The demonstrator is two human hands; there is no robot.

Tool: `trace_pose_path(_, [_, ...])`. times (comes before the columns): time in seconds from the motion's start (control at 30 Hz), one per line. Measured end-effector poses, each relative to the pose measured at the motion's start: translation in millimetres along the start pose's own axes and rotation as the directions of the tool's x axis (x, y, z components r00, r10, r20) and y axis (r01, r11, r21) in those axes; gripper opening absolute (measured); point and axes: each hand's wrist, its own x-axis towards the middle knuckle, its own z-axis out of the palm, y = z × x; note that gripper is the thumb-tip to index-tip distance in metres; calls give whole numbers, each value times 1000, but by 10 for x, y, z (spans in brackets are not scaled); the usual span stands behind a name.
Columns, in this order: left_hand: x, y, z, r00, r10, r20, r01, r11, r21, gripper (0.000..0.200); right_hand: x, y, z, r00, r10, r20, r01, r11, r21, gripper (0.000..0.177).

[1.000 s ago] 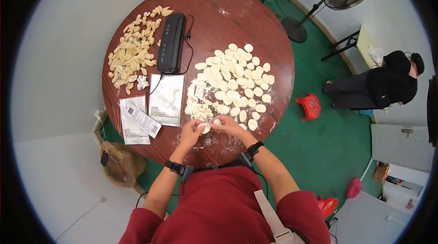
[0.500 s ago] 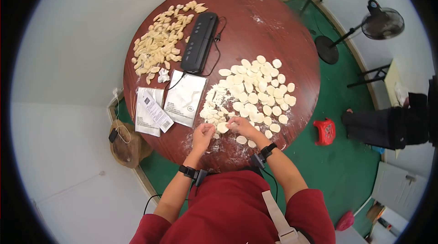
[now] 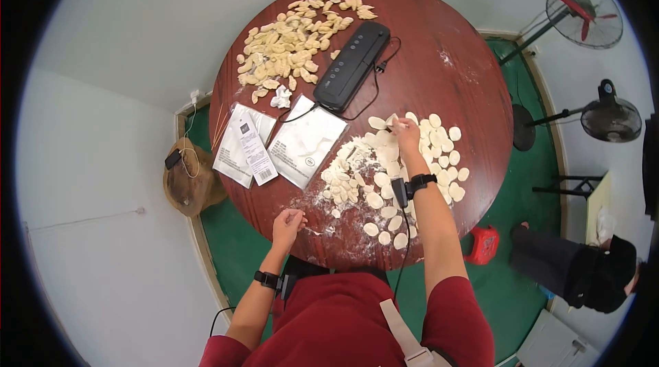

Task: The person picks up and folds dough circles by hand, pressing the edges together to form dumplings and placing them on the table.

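Observation:
My right hand [image 3: 408,135] reaches over the far side of the spread of round dough wrappers [image 3: 436,140], its fingers closed on one dough wrapper [image 3: 392,120]. Near the table's front edge, my left hand [image 3: 288,221] hovers with curled fingers and nothing visible in them. Small floury dough pieces [image 3: 341,185] lie in a heap between the two hands. Loose flour [image 3: 322,231] dusts the wood beside my left hand. Some wrappers are hidden under my right forearm.
The round table [image 3: 473,44] also bears many shaped dumplings [image 3: 288,44], a black vacuum sealer [image 3: 353,65], silver bags [image 3: 305,140], a printed label strip [image 3: 252,147] and crumpled tissue [image 3: 281,97]. A red stool [image 3: 483,245], fans [image 3: 611,113] and another person [image 3: 576,267] are at right.
My right hand has moved forward from the near dough to the far wrappers, and now grips one there. My left hand has drawn back left, off the wrapper. The camera view has shifted.

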Motion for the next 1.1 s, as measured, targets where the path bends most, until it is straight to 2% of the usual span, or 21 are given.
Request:
trace_pose_path(0.1, [-30, -52, -30, 999, -31, -5, 31, 999, 22, 18, 394, 91, 112, 999, 36, 17, -35, 998, -58, 22])
trace_pose_path(0.17, [-55, -65, -28, 999, -40, -14, 41, 999, 24, 18, 650, 478, 140, 995, -82, -57, 62, 957, -284, 22])
trace_pose_path(0.2, [-56, -42, -12, 1000, -9, -8, 9, 1000, 11, 16, 592, 444, 131, 996, -76, -50, 58, 956, -287, 22])
trace_pose_path(0.27, [-37, -29, -3, 1000, 16, -4, -16, 1000, -6, 14, 399, 200, 33, 973, -228, -44, 165, 812, -560, 23])
trace_pose_path(0.43, [61, -48, 24, 999, 29, 40, -31, 999, 41, 14, 192, 202, -189, 967, -254, 24, 224, 798, -559, 25])
trace_pose_path(0.53, [106, -44, 93, 999, 16, 50, -17, 1000, 17, 15, 137, 222, -266, 955, -291, 62, 282, 821, -497, 28])
trace_pose_path(0.63, [115, 48, 149, 996, 19, 91, -27, 996, 84, 14, 145, 195, -238, 949, -299, 99, 306, 802, -513, 38])
trace_pose_path(0.8, [154, 121, 200, 991, 39, 126, -60, 984, 168, 14, 194, 7, -11, 963, -269, 4, 220, 781, -584, 40])
trace_pose_path(0.87, [181, 110, 219, 988, 49, 146, -75, 982, 176, 14, 205, -79, 83, 988, -156, -10, 112, 752, -649, 41])
trace_pose_path(1.0, [160, 137, 209, 985, 71, 155, -94, 984, 151, 14, 294, -126, 178, 984, -180, -12, 129, 748, -651, 32])
trace_pose_path(1.07, [156, 109, 199, 992, 36, 121, -55, 986, 160, 18, 324, -156, 162, 966, -240, 92, 244, 744, -622, 30])
trace_pose_path(1.1, [177, 96, 220, 991, 35, 127, -56, 985, 161, 18, 326, -170, 140, 968, -234, 91, 240, 754, -611, 30])
